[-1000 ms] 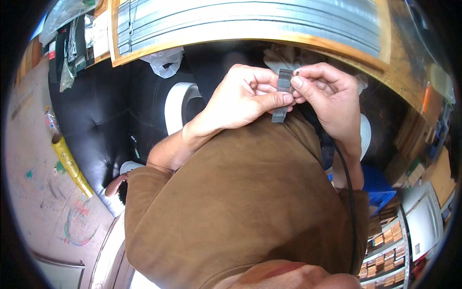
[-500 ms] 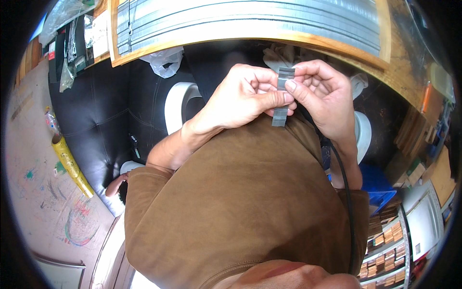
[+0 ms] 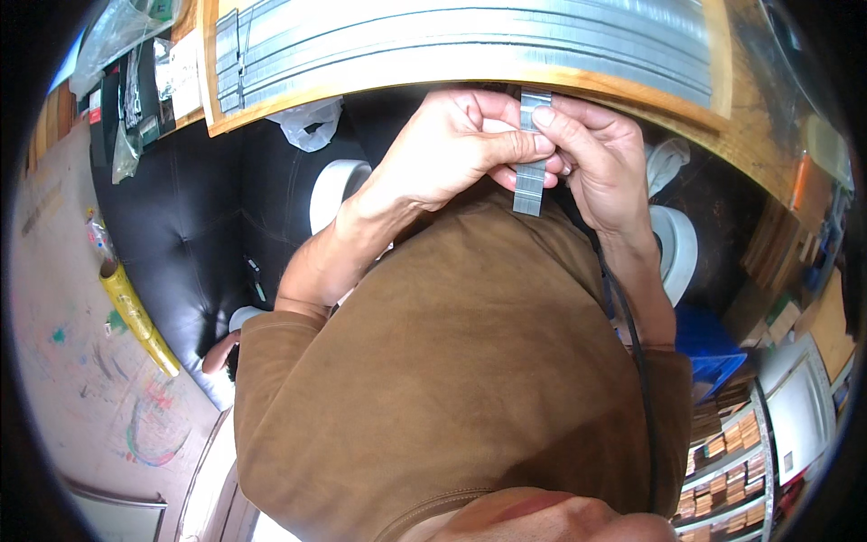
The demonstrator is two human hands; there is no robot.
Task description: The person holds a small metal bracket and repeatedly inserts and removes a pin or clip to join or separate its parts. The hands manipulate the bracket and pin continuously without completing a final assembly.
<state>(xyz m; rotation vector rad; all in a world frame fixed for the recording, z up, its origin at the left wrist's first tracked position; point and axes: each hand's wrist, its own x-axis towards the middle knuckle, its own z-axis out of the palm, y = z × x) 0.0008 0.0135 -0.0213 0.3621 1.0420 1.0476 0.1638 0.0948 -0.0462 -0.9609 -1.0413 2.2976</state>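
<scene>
A narrow grey metallic strip (image 3: 529, 191), marked with fine cross lines, stands lengthwise between my two hands, just before the wooden tray's near edge. My left hand (image 3: 456, 144) pinches it from the left, thumb across its middle and the other fingers behind. From the other side my right hand (image 3: 601, 158) grips it, with the thumb on its upper front. My thumbs partly cover the strip. Beyond my hands lie long rows of grey metallic strips (image 3: 470, 41) in a wood-rimmed tray (image 3: 433, 83).
A white plastic bag (image 3: 312, 124) hangs under the tray's left part. Black padded seating (image 3: 172, 235) and white curved armrests (image 3: 336, 190) are around me. A yellow roll (image 3: 140, 318) lies at the left, a blue bin (image 3: 709, 354) at the right. A dark cable (image 3: 639, 361) runs down my right side.
Both hands have moved away from my body, nearer the tray, still holding the strip. The strip's segments look more in line than before.
</scene>
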